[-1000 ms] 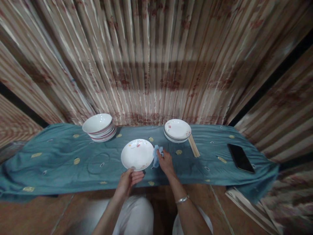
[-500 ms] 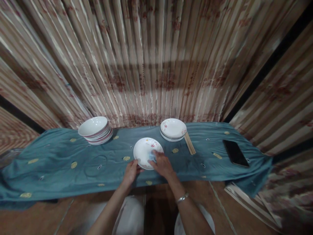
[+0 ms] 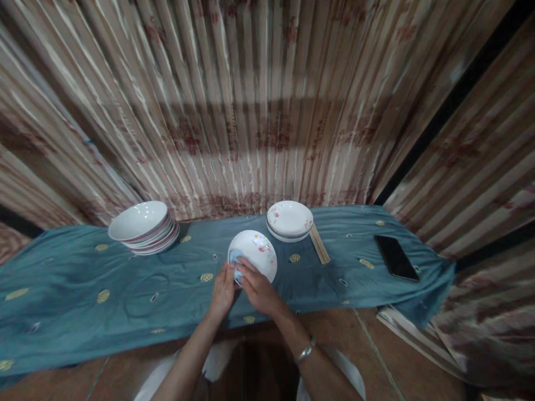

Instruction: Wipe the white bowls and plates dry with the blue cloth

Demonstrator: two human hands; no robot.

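Left hand (image 3: pixel 223 291) seemingly grips a round, white, floral ceramic plate (image 3: pixel 262 257), likely breakable, best rim-held; right hand (image 3: pixel 259 287) bunches pale-blue cloth (image 3: pixel 234 259).

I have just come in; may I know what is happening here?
A person's left hand holds a white flowered plate at its near-left edge; the right hand holds a light blue cloth against the plate's left side. Beyond are a stack of plates, with wooden sticks beside it, and, further left, a stack of bowls. A dark phone lies at the right.
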